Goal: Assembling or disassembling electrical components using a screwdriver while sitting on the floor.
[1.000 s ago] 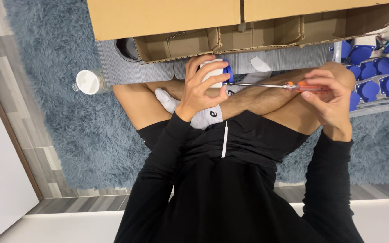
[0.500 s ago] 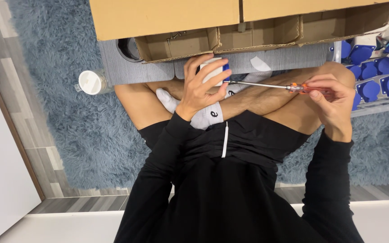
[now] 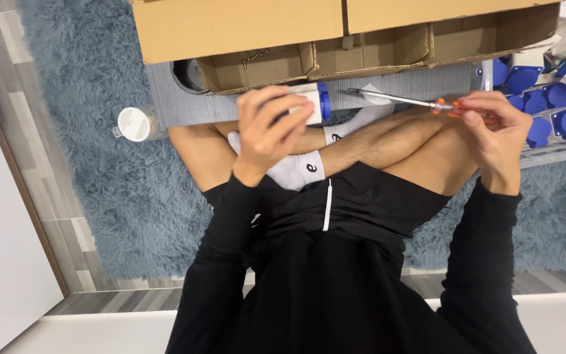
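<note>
Screwdriver (image 3: 420, 102) btwn R-hand fingers (image 3: 473, 118)

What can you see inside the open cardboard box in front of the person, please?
The cardboard box shows divided compartments with bare brown walls and a small dark metal piece in the left one. The folded flaps cover the rest of the inside, so any contents deeper in cannot be seen.

left hand (image 3: 266, 131) curled, gripping | right hand (image 3: 496, 134) pinching, raised
</note>
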